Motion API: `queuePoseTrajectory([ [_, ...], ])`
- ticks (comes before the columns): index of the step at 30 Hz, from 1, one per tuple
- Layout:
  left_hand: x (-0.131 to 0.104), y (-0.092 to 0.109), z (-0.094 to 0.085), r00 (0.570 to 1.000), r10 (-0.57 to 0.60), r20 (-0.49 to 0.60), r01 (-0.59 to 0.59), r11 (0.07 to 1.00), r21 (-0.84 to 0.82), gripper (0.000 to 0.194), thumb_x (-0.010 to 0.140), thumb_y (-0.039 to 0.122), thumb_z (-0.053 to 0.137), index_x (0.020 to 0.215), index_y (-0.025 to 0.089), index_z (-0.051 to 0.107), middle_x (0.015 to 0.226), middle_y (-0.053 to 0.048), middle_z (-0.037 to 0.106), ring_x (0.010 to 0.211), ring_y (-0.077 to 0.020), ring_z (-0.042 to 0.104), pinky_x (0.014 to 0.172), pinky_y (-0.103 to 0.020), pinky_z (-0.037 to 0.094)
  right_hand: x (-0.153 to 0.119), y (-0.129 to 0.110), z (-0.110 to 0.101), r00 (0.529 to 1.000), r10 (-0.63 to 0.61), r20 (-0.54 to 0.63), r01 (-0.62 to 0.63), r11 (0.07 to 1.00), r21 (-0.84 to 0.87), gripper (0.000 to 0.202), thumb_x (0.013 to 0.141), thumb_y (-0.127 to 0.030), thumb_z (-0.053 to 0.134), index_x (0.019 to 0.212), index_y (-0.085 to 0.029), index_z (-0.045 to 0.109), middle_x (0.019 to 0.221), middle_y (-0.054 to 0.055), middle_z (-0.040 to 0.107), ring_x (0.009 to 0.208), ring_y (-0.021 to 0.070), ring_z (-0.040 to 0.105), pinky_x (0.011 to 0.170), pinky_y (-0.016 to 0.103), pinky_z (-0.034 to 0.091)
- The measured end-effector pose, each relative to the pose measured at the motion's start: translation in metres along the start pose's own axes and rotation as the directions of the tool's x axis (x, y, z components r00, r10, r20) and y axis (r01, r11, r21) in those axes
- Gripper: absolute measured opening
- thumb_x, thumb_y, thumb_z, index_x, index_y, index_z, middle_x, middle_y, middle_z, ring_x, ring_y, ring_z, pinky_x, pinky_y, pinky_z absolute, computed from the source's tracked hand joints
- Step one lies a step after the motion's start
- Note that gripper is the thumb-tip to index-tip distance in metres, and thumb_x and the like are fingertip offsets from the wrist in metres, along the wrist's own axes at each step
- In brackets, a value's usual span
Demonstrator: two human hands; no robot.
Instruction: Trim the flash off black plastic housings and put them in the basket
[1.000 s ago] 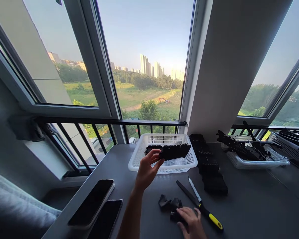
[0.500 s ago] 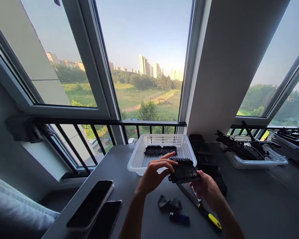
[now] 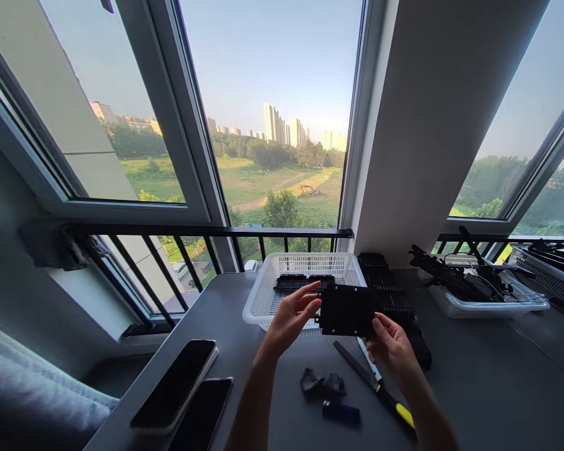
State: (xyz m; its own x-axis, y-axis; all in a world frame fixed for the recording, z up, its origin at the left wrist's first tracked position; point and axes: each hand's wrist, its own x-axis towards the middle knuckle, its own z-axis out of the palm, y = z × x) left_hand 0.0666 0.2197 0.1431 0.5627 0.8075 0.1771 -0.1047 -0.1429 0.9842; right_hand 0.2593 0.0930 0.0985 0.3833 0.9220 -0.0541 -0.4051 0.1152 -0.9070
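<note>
A flat, black rectangular plastic part point(image 3: 348, 310) is held up between my two hands, its plain face with small light spots along the edges turned toward me. My left hand point(image 3: 289, 319) grips its left edge with the fingertips. On the lower right corner, the thumb and fingers of my right hand point(image 3: 391, 341) are closed. Behind it stands a white plastic basket point(image 3: 256, 300) with two similar black parts point(image 3: 291, 283) inside. Below my hands lie a long dark flat tool point(image 3: 355, 362), a pale blade-like strip point(image 3: 369, 358) and a black-and-yellow handle point(image 3: 397, 407).
Crumpled black scraps point(image 3: 322, 383) and a small dark-blue object point(image 3: 341, 412) lie at the front. Two phone-like slabs point(image 3: 176, 382) are at left. Stacked black parts point(image 3: 380, 282) stand right of the basket. Farther right, a white basket point(image 3: 489, 308) holds black pieces and wires.
The black plastic part has been tilted up, so its ribbed, hollow side no longer shows and its flat face does. My left fingers have shifted from its top to its left edge.
</note>
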Motion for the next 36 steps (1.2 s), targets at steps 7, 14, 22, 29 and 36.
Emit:
queuePoseTrajectory([
  [7, 0.000, -0.003, 0.011, 0.984, -0.111, 0.141, 0.117, 0.992, -0.034, 0.057, 0.077, 0.034, 0.068, 0.129, 0.018, 0.051, 0.083, -0.003, 0.070, 0.074, -0.0171, 0.067, 0.062, -0.025, 0.052, 0.001, 0.005, 0.002, 0.990, -0.129, 0.058, 0.136, 0.979, -0.152, 0.043, 0.077, -0.054, 0.071, 0.094, -0.015, 0.066, 0.071, 0.002, 0.062, 0.057, 0.0148, 0.060, 0.044, 0.024, 0.047],
  [14, 0.004, -0.005, 0.006, 0.998, -0.051, -0.044, 0.052, 0.998, 0.019, 0.039, 0.074, 0.027, 0.066, 0.109, 0.018, 0.056, 0.076, 0.000, 0.069, 0.077, -0.0184, 0.069, 0.067, -0.025, 0.052, -0.014, 0.050, -0.046, 0.980, -0.173, -0.096, 0.119, 0.903, -0.413, 0.041, 0.080, -0.056, 0.064, 0.094, -0.018, 0.068, 0.076, 0.007, 0.067, 0.062, 0.0188, 0.059, 0.049, 0.027, 0.045],
  [22, 0.006, -0.007, 0.004, 0.996, -0.075, -0.052, 0.074, 0.997, -0.010, 0.039, 0.073, 0.029, 0.066, 0.108, 0.017, 0.054, 0.075, -0.001, 0.070, 0.077, -0.0202, 0.069, 0.068, -0.027, 0.052, -0.053, 0.127, -0.114, 0.952, -0.280, -0.127, 0.027, 0.487, -0.873, 0.029, 0.079, -0.044, 0.061, 0.097, -0.025, 0.073, 0.097, 0.009, 0.071, 0.092, 0.0304, 0.065, 0.083, 0.042, 0.050],
  [29, 0.006, -0.005, 0.008, 0.996, -0.087, -0.025, 0.086, 0.996, -0.034, 0.038, 0.074, 0.029, 0.066, 0.107, 0.017, 0.053, 0.073, -0.001, 0.069, 0.073, -0.0172, 0.066, 0.065, -0.025, 0.049, -0.054, 0.150, -0.118, 0.953, -0.289, -0.085, -0.052, 0.118, -0.992, 0.037, 0.086, -0.039, 0.049, 0.115, -0.025, 0.068, 0.112, 0.008, 0.069, 0.101, 0.0290, 0.064, 0.086, 0.039, 0.049],
  [36, 0.005, -0.006, 0.003, 0.996, -0.059, -0.069, 0.053, 0.995, -0.081, 0.039, 0.072, 0.028, 0.068, 0.107, 0.017, 0.053, 0.074, -0.001, 0.069, 0.073, -0.0183, 0.067, 0.066, -0.025, 0.050, -0.059, 0.143, -0.112, 0.930, -0.364, -0.050, 0.088, 0.353, -0.931, 0.040, 0.088, -0.054, 0.047, 0.102, -0.025, 0.072, 0.103, 0.009, 0.072, 0.096, 0.0286, 0.067, 0.081, 0.036, 0.053],
])
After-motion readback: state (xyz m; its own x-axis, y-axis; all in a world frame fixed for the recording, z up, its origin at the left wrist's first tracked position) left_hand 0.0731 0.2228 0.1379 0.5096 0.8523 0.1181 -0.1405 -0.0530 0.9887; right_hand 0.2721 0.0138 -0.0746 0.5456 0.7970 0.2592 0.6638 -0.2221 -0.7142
